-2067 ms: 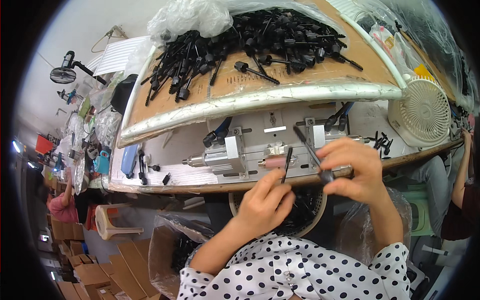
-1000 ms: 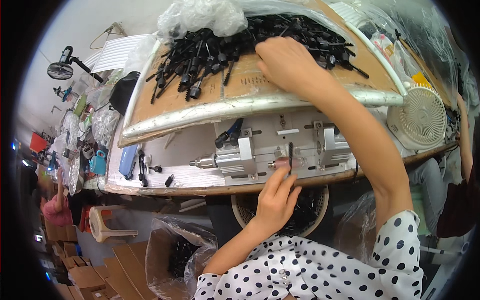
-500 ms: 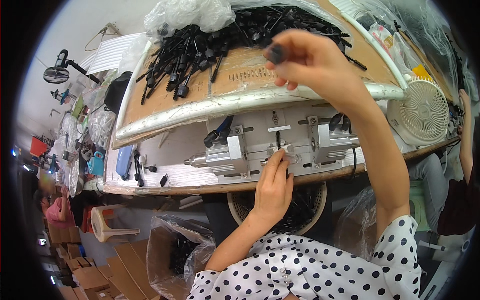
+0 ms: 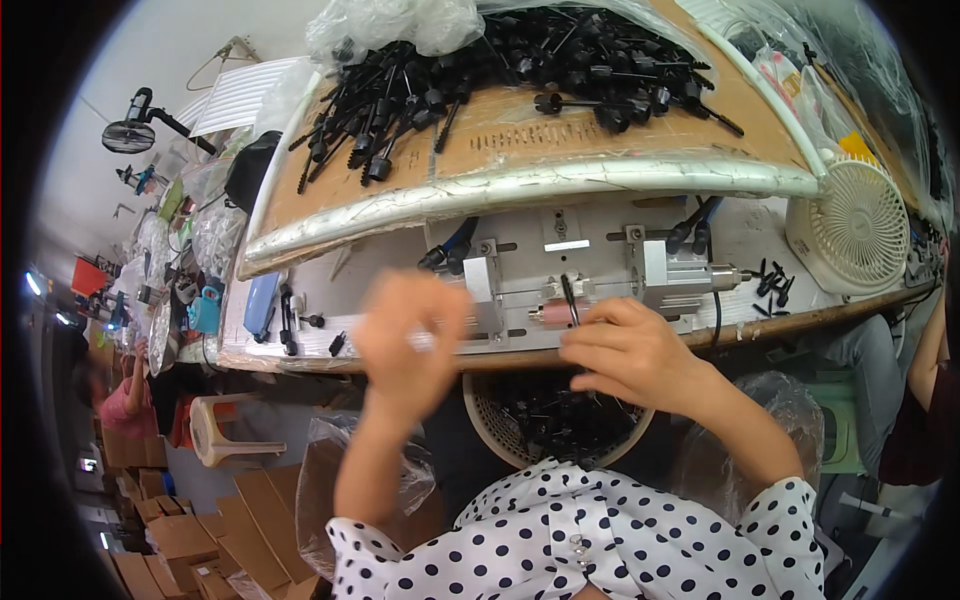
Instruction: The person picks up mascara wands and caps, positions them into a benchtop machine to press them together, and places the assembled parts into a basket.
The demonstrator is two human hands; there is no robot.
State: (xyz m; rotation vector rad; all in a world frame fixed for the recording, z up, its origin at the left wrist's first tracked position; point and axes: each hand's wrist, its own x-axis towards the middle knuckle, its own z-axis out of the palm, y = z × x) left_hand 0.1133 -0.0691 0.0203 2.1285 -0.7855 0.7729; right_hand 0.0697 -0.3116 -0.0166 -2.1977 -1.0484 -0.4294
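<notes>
My left hand [image 4: 408,340] is smeared by motion in front of the left metal clamp block [image 4: 485,295]; what its fingers do cannot be made out. Beside the small central fixture [image 4: 556,290], my right hand [image 4: 635,355] has its thumb and fingers apart, fingertips close to a thin black rod [image 4: 569,298] standing tilted in the fixture. Whether they touch it is unclear. A pinkish cylindrical piece [image 4: 552,314] sits low on the fixture. Opposite the left block is the right clamp block [image 4: 672,278]. On the cardboard tray [image 4: 500,160] lies a black capped brush wand [image 4: 580,103].
Heaped black brush wands [image 4: 590,50] fill the tray's back, behind its white padded rim [image 4: 530,184]. A white fan [image 4: 855,225] stands at right, near small black pieces [image 4: 775,288]. Below the table edge is a round basket [image 4: 480,415] of black parts. Another person's arm [image 4: 928,350] shows far right.
My right hand has come down from the tray to the fixture, leaving a black capped wand lying on the cardboard. My left hand has left the fixture and moved left.
</notes>
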